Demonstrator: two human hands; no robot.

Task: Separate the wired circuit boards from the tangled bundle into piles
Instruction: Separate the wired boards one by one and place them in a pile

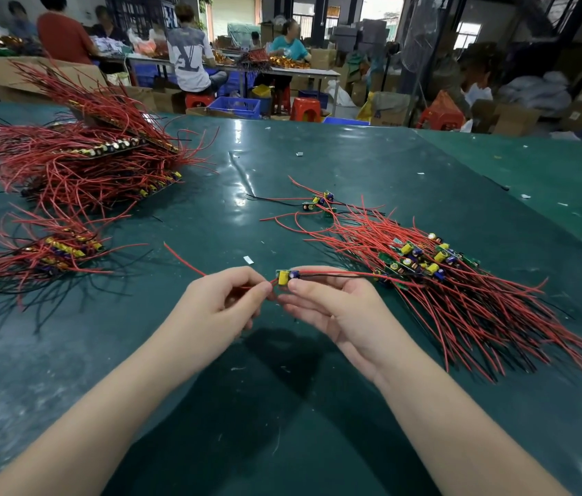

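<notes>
A small circuit board (287,276) with a yellow capacitor and red and black wires hangs just above the green table. My right hand (332,309) pinches the board from the right, thumb on top. My left hand (221,302) pinches one of its red wires, which trails off to the upper left. The board's other wires run right into the tangled bundle (436,277) of boards and red wires. A small pile (319,202) of a few boards lies farther back at centre.
Large stacks of wired boards (82,159) sit at the far left, with a lower pile (49,252) in front of them. The green table (282,406) carries small white scraps. Behind it, people work at other benches among boxes and stools.
</notes>
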